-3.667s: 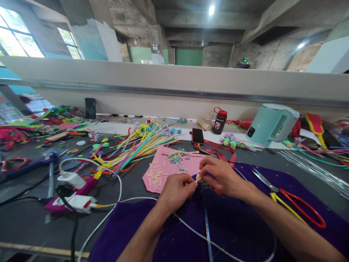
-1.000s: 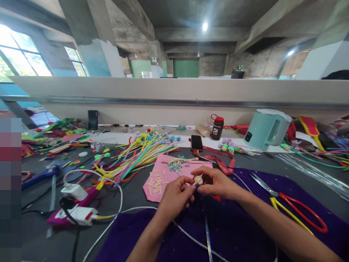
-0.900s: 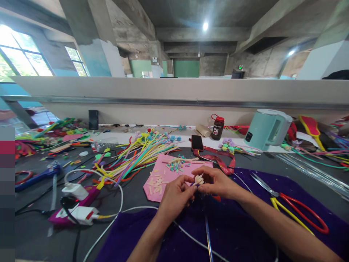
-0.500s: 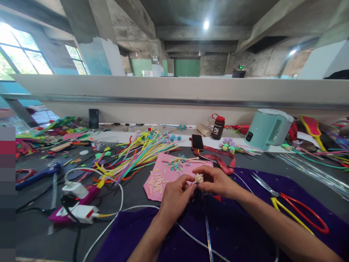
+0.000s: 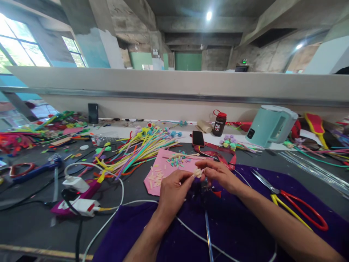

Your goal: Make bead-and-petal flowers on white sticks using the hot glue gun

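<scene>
A small cream-coloured fuzzy cluster, shaped like a flower, sits between my two hands above the purple cloth. My left hand pinches it from the left with thumb and index finger. From the right, my right hand closes on it, the thumb at its side and the index finger curved over the top. Just under my right hand is a partly hidden clear and dark object with an orange-red tip. Behind the hands lies a pink sheet bearing short cream pieces and small pastel pieces.
Long coloured pipe cleaners lie in a bundle at left centre. Scissors rest on the cloth at right. A purple power strip with white cables is at left. Along the back stand a phone, a bottle and a kettle.
My right hand's fingers have shifted and opened slightly around the cream cluster, with the index finger now higher. The left hand keeps its pinch. The camera view has tilted a little.
</scene>
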{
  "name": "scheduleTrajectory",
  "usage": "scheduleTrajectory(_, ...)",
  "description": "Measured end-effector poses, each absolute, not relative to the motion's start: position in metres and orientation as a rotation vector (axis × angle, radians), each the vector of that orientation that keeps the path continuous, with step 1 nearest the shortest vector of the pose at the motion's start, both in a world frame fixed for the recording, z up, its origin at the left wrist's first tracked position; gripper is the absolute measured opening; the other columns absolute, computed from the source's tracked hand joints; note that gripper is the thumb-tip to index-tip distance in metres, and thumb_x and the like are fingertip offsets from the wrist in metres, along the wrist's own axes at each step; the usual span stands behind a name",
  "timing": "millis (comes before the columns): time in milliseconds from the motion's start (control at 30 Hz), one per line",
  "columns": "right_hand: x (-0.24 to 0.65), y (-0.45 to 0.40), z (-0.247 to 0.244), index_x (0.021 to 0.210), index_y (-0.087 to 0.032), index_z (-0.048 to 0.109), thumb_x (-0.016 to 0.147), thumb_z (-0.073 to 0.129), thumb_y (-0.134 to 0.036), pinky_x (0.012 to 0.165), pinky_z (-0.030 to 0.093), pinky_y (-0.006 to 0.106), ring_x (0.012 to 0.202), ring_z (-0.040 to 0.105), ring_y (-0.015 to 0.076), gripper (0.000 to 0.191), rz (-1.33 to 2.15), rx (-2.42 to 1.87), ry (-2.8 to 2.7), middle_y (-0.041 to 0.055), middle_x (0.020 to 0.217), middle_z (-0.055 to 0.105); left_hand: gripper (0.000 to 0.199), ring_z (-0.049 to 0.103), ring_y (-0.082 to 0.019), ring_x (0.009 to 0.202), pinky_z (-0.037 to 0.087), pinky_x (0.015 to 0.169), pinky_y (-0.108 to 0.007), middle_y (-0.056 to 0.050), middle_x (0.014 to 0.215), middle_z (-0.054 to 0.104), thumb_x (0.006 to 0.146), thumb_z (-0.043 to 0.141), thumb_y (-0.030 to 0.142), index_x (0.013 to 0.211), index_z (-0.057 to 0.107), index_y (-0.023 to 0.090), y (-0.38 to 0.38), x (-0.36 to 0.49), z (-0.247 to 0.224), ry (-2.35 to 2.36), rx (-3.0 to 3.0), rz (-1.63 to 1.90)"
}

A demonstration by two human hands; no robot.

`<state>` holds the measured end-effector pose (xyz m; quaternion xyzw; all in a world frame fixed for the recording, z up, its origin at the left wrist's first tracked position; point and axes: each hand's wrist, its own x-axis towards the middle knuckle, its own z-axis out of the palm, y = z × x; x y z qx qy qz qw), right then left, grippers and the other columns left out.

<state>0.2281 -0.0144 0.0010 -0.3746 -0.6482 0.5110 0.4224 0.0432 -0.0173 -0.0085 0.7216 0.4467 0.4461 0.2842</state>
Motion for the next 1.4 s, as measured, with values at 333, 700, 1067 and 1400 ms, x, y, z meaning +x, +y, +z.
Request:
scheduleTrajectory(333,0.193,-0.031,-0.007,0.09,-0.015,0.059,0.069,0.065,-0.028,0.043,0.04,0.017,0.06,0.054,0.0105,0.025,1.514,-0.926,-1.364,0.0013,0.075,0.058,0.019,0.054,-0.009,0.055,0.04,0.05,-0.019,0.0,0.065,0.061,0.057,0.071,0.019,0.072,0.061,0.013,-0.005,0.047,-0.004,0.824,0.899,1.124)
scheduleTrajectory(700,0.187,-0.034,0.002,0.075,-0.015,0.056,0.08,0.053,-0.033,0.038,0.032,0.016,0.044,0.046,0.0059,0.02,1.469,-0.783,-1.234,-0.0021,0.057,0.056,0.023,0.049,-0.007,0.04,0.036,0.033,-0.018,0.001,0.06,0.058,0.062,0.069,0.022,0.08,0.06,0.012,-0.013,0.07,0.017,0.654,0.857,1.068)
scheduleTrajectory(1067,0.194,-0.023,0.0,0.079,-0.013,0.057,0.08,0.053,-0.032,0.03,0.027,0.014,0.032,0.041,0.0033,0.019,1.716,-0.624,-1.045,-0.0038,0.052,0.053,0.015,0.057,-0.011,0.058,0.045,0.057,-0.023,-0.002,0.067,0.061,0.072,0.057,0.026,0.076,0.064,0.013,-0.005,0.068,0.004,0.628,0.807,1.043)
scheduleTrajectory(1400,0.191,-0.025,-0.007,0.079,-0.012,0.058,0.079,0.053,-0.031,0.029,0.027,0.014,0.03,0.04,0.003,0.019,1.825,-0.611,-1.015,-0.0033,0.051,0.053,0.018,0.057,-0.013,0.051,0.049,0.057,-0.028,0.0,0.054,0.056,0.069,0.061,0.03,0.068,0.061,0.012,-0.007,0.068,-0.004,0.654,0.842,1.041)
